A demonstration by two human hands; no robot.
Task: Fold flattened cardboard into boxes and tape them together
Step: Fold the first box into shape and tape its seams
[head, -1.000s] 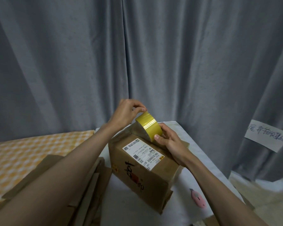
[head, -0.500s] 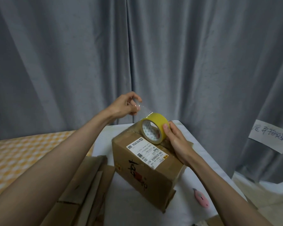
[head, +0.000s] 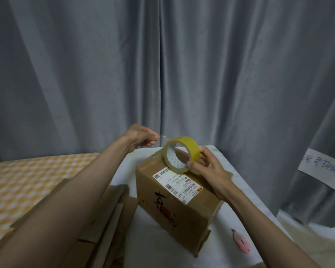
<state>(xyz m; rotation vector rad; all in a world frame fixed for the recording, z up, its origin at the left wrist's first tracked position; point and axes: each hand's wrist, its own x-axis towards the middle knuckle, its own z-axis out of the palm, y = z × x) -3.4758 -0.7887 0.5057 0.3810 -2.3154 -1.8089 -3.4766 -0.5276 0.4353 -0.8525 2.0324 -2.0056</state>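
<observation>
Right hand [head: 207, 167] grasps yellow tape roll [head: 180, 154] atop cardboard box [head: 174, 202] on table [head: 238, 192]. Left hand [head: 141, 137] pinches clear tape strip [head: 163, 139], faint against curtain [head: 162, 64]. Box's far end hidden.

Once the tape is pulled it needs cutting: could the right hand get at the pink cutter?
Probably yes: the cutter lies bare on the table beside the right forearm, but the right hand grips the roll.

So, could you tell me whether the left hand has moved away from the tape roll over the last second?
Yes. The left hand has pulled left, away from the tape roll on the box, drawing out clear tape.
</observation>
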